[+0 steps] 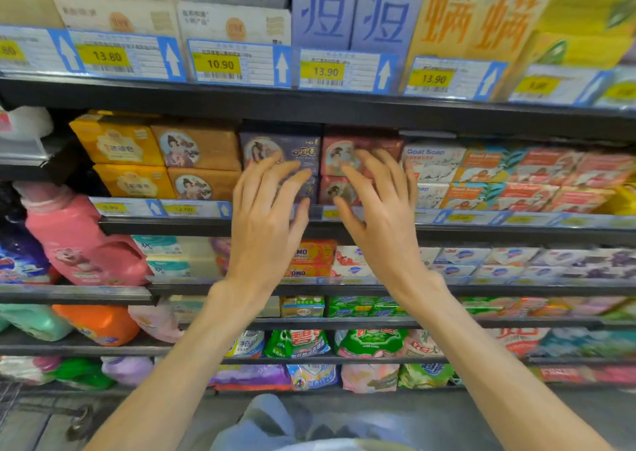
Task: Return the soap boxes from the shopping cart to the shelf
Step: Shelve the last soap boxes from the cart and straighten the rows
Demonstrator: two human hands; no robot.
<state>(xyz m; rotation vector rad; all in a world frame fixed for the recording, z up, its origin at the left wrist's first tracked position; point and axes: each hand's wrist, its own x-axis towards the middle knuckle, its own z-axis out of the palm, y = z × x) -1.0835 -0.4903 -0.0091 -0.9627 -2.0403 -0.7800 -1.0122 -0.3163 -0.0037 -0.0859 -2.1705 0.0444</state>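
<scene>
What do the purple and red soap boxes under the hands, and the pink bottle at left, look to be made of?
Purple soap boxes and red soap boxes: probably printed card, given their flat faces and square edges, with a slight sheen. Pink bottle: likely moulded plastic, smooth and glossy, with a rounded body and a built-in handle.

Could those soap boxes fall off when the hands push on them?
Maybe. The left hand is at the stacked purple boxes and the right hand at the stacked red boxes. An uneven push might tip a top box forward, or nudge the neighbouring brown boxes crooked.
</scene>
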